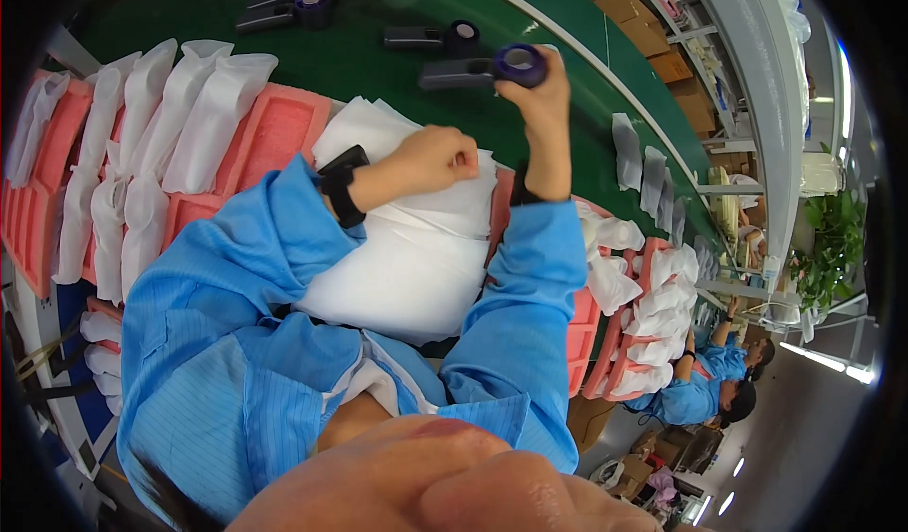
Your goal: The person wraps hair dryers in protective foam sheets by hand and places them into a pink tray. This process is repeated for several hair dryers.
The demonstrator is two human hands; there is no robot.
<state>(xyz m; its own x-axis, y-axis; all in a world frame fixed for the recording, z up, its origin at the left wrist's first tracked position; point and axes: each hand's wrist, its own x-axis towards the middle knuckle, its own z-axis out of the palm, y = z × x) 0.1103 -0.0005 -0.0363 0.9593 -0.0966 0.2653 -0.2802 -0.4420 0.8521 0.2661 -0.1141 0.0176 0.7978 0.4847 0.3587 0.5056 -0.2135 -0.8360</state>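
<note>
My right hand (541, 83) is closed around the round, purple-rimmed head of a dark grey handheld device (459, 74), at the far middle over the green work surface. The device's flat handle points left. My left hand (435, 160) has its fingers curled in, above a stack of white sheet-like bags (397, 267) in front of my chest. Whether anything is inside those fingers is hidden. Just beyond the held device lies a similar device (416, 36). Two more such devices (284, 10) lie together at the far left.
Pink foam trays (284, 135) on the left carry several white-wrapped items (213, 116). More pink trays with white-wrapped pieces (662, 291) line the right. Grey wrapped pieces (626, 152) rest on the green surface (586, 121). Co-workers in blue (695, 395) are at the right.
</note>
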